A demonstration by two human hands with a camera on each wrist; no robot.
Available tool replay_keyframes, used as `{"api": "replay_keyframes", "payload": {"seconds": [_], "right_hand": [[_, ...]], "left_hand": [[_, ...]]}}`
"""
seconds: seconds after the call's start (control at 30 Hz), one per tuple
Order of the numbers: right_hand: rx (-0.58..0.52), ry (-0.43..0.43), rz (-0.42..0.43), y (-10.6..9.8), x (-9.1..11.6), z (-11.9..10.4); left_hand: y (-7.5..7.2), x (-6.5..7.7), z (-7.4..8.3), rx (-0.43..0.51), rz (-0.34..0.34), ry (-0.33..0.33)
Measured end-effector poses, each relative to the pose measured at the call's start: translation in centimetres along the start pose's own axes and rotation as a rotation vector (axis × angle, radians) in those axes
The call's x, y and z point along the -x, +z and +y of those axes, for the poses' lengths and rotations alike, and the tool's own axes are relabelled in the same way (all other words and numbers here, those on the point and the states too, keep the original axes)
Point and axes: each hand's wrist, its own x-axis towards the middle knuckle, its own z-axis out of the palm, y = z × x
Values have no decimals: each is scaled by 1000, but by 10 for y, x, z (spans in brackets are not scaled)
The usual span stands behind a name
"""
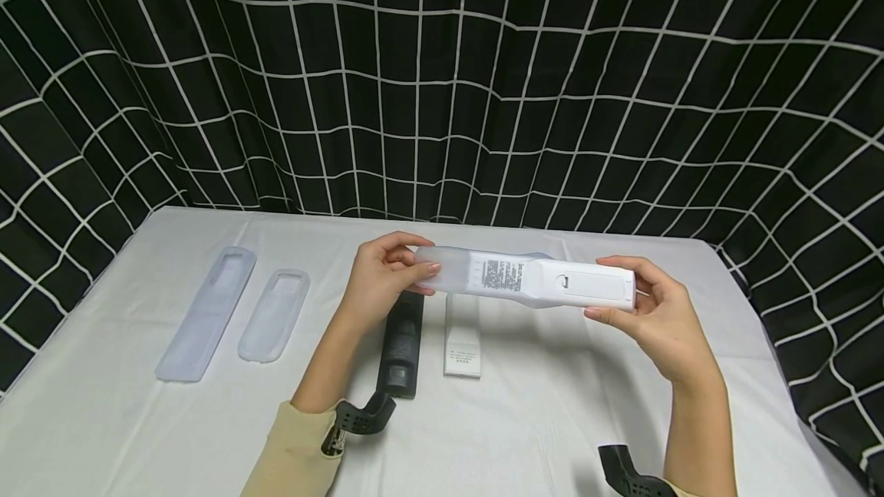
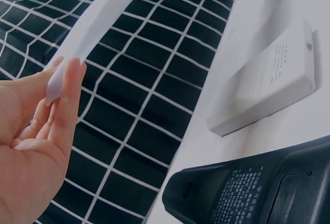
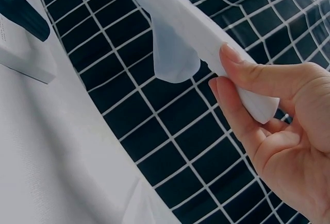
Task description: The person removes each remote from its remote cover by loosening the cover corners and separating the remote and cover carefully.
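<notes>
Above the table, a white remote control is held level with its back and printed label toward the head camera. A translucent silicone sleeve covers its left part, and a loose flap of the sleeve hangs below the remote in the right wrist view. My left hand pinches the closed left end of the sleeve between thumb and fingers. My right hand grips the bare right end of the remote, thumb on the near edge and fingers on the far edge.
Below the hands lie a black remote and a smaller white remote, both back up. Two more translucent sleeves, a long one and a shorter one, lie at the left on the white tablecloth. A black gridded curtain hangs behind.
</notes>
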Motion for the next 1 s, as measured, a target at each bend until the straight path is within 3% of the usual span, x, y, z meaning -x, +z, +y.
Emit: {"api": "replay_keyframes", "payload": {"seconds": [1.0], "right_hand": [[32, 4, 15, -6, 2, 0]], "left_hand": [[-15, -2, -3, 22, 10, -12]]}}
